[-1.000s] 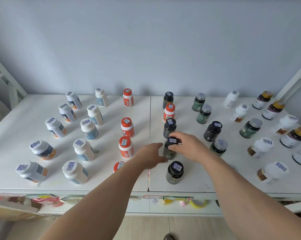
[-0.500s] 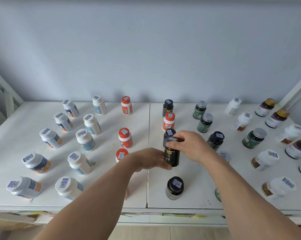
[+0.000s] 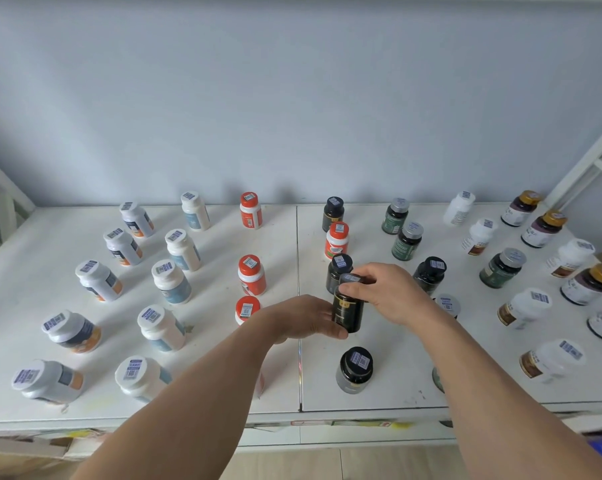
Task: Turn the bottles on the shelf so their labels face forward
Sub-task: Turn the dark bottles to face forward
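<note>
A black bottle with a gold label (image 3: 348, 311) is held a little above the white shelf (image 3: 379, 386), in the middle column. My right hand (image 3: 386, 294) grips its cap from the right and above. My left hand (image 3: 303, 320) cups its lower body from the left. Its gold label faces me. Another black bottle (image 3: 339, 271) stands just behind it, and a third black bottle (image 3: 355, 370) stands in front near the shelf's edge. Orange-capped bottles (image 3: 251, 275) stand in a column to the left.
White bottles with blue or orange labels (image 3: 169, 282) fill the left half in rows. Green, white and gold-capped bottles (image 3: 500, 268) fill the right half. A grey wall closes the back. White frame bars (image 3: 583, 168) rise at both sides.
The black bottle was standing on the shelf with my hands closing on it; both hands have since lifted and turned it, so its gold label now shows toward me.
</note>
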